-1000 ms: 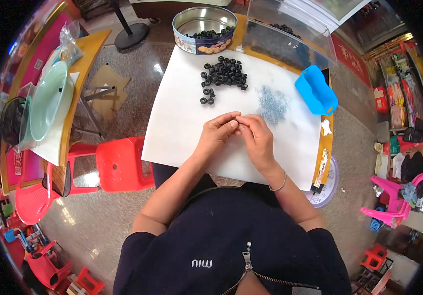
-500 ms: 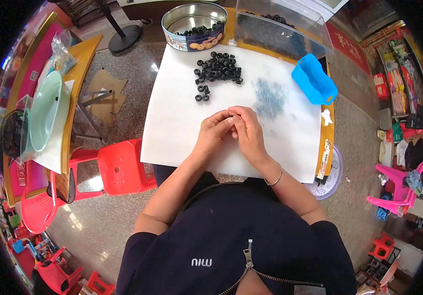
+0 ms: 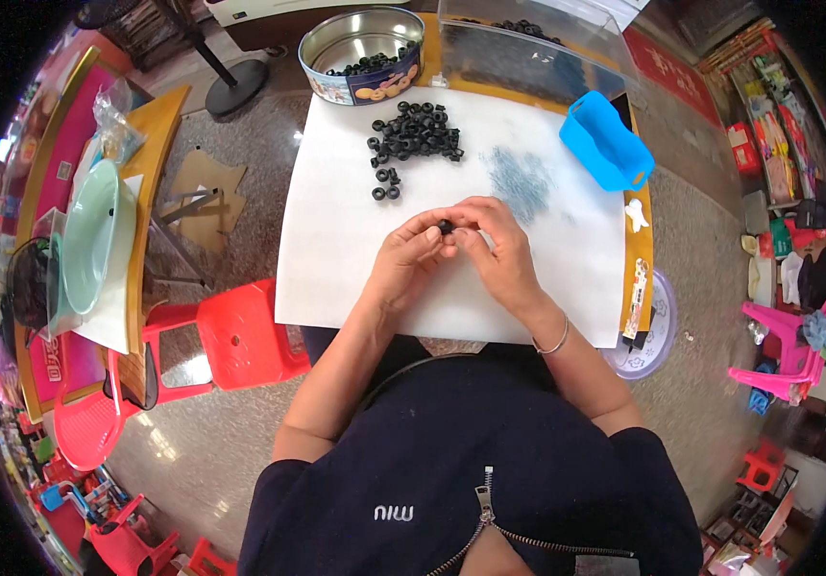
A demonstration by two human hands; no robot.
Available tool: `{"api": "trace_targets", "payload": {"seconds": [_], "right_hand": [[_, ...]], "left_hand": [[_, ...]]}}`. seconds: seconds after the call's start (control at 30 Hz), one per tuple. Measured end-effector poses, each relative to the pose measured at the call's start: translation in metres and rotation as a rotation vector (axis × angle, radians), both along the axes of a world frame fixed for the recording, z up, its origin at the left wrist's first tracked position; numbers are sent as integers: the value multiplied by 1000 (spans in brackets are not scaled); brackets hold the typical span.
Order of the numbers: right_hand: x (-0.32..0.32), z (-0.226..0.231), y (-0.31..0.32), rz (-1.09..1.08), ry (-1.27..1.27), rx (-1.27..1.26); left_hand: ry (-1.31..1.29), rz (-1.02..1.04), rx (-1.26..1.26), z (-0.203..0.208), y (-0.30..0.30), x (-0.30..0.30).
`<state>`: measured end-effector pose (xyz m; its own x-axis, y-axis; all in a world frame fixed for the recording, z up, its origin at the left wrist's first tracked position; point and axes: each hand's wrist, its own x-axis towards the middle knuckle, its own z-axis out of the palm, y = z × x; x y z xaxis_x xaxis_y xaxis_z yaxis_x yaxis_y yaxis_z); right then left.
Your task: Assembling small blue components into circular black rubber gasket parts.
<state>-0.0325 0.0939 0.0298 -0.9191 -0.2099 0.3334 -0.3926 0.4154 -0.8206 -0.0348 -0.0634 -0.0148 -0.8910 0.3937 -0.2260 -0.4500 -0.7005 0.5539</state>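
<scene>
Over the near middle of the white sheet (image 3: pixel 365 278), my two hands meet. My left hand (image 3: pixel 405 257) pinches a small black ring-shaped part (image 3: pixel 446 227) between thumb and fingers. Curled in against that same part, the fingers of my right hand (image 3: pixel 501 252) are closed; whatever lies between their tips is too small to make out. Beyond my hands is a heap of similar black parts (image 3: pixel 418 132), with a few loose ones at its near left edge. A scatter of tiny blue-grey pieces (image 3: pixel 521 184) lies to the right of the heap.
A round tin (image 3: pixel 351 91) with more black parts stands at the far edge, beside a clear plastic box (image 3: pixel 538 62). At the right is a blue plastic bin (image 3: pixel 605 144). A red stool (image 3: pixel 245 331) stands left of the table, and a pale purple basin (image 3: pixel 661 331) sits low at the right.
My hands have parted slightly and turned, so the black part between the fingertips now shows. The whole view has shifted a little; the heap looks the same.
</scene>
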Motion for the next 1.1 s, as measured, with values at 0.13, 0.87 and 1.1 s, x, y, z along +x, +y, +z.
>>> {"api": "trace_targets", "payload": {"seconds": [0.13, 0.87, 1.1], "right_hand": [[1, -4, 1, -7, -95, -134], [5, 7, 5, 74, 112, 31], [16, 21, 17, 75, -11, -143]], "left_hand": [[15, 27, 40, -2, 0, 0], [76, -91, -176, 8, 1, 7], [25, -68, -159, 45, 5, 22]]}}
